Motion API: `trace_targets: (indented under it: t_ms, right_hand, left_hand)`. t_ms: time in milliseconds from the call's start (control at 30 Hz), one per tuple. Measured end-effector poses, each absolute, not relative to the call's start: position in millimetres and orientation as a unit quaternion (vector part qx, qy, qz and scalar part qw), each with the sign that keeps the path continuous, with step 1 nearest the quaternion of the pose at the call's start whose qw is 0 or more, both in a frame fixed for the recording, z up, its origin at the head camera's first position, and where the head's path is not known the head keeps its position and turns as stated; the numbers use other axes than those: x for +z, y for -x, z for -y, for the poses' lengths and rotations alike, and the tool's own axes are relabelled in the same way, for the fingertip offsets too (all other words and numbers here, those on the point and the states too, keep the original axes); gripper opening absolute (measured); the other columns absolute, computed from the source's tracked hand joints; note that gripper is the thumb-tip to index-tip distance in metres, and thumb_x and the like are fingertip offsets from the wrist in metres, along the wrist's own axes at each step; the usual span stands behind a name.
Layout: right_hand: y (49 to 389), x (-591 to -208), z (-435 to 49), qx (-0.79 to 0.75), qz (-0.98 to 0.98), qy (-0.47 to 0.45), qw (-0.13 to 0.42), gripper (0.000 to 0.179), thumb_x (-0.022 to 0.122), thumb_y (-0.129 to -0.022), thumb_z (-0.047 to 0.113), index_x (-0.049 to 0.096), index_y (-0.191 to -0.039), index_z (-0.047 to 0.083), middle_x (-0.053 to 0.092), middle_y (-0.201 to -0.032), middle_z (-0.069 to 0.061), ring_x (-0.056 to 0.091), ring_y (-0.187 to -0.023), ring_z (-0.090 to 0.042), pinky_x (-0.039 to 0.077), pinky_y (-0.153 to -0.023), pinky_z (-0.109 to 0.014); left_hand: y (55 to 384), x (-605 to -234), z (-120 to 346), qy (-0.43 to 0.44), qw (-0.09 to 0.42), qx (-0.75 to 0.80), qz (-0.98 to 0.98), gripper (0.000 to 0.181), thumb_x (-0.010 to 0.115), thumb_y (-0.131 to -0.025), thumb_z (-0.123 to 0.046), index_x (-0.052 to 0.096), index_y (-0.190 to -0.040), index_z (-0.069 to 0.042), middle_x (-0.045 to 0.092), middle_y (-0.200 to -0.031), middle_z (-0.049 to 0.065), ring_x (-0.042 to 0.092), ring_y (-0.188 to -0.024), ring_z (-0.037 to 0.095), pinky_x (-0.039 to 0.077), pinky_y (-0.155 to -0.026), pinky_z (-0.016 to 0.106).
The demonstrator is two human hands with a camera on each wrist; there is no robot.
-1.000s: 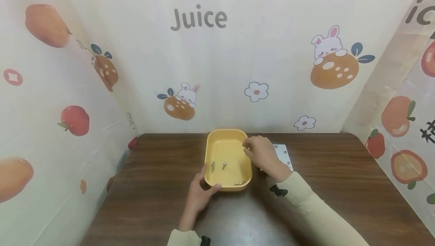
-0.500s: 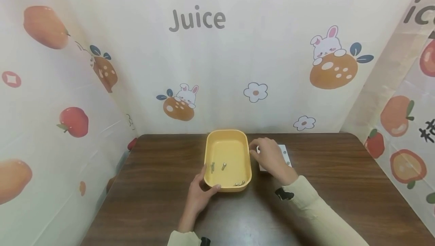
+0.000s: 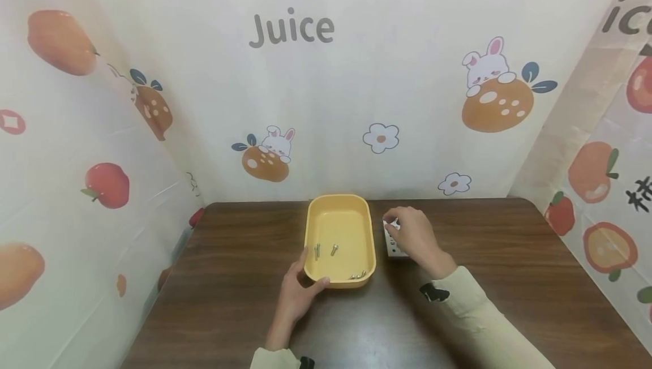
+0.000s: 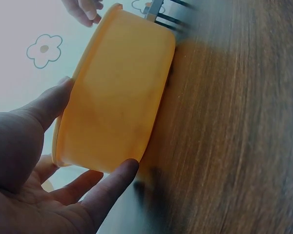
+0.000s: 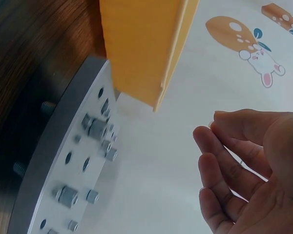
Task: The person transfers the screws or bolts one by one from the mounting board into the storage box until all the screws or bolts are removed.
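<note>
My left hand grips the near left corner of a yellow tray, thumb on the front rim and fingers along the side. Several small bolts lie inside, among them a single bolt near the middle. To the tray's right sits a metal plate with holes and several bolts standing in it. My right hand is over the plate and hides part of it. The right wrist view shows its thumb and index fingertips close together, with no object visible between them. A standing bolt is apart from the fingers.
The brown wooden table holds the tray and plate close to its back edge. Behind it hangs a pale curtain printed with fruit and rabbits, which also lines both sides. Bolt ends stick out below the plate.
My right hand has moved from the tray's right rim rightward to above the plate, uncovering the plate's left side. My left hand stays on the tray.
</note>
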State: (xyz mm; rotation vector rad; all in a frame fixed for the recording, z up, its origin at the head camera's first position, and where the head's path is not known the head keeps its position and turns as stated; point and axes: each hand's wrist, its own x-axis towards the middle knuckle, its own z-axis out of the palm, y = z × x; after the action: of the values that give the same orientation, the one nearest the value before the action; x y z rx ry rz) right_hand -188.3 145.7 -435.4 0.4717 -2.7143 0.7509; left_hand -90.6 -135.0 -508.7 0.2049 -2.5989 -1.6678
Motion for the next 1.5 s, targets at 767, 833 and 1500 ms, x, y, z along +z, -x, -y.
trace_targets:
  t_ms: [767,833,1500]
  right_hand:
    - [191,-440,-168,0.266,0.954,-0.109,0.086,0.022,0.075,-0.093,-0.001,0.077,-0.115,0.000,0.076,-0.114,-0.019,0.069,-0.107,-0.038,0.056,-0.094,-0.057]
    - [192,-441,-169,0.262,0.956,-0.106,0.083,0.023,0.075,-0.093,-0.001,0.077,-0.115,0.000,0.076,-0.115,-0.020,0.069,-0.108,-0.038,0.056,-0.094,-0.057]
    - [206,-458,-177,0.239,0.966,-0.092,0.038,0.025,0.072,-0.093,-0.004,0.076,-0.118,-0.003,0.074,-0.121,-0.023,0.068,-0.113,-0.042,0.055,-0.097,-0.058]
  left_hand:
    - [92,-511,134,-0.078,0.015,-0.532,0.843,0.095,0.090,-0.085,-0.024,0.039,-0.165,-0.018,0.049,-0.158,0.024,0.044,-0.146,0.048,0.035,-0.117,0.069]
    - [93,-511,134,-0.080,0.013,-0.531,0.843,0.095,0.090,-0.085,-0.025,0.039,-0.165,-0.018,0.049,-0.158,0.024,0.045,-0.146,0.048,0.035,-0.117,0.069]
    - [93,-511,134,-0.077,0.018,-0.530,0.844,0.094,0.090,-0.085,-0.022,0.040,-0.164,-0.016,0.049,-0.158,0.026,0.044,-0.146,0.049,0.034,-0.118,0.069]
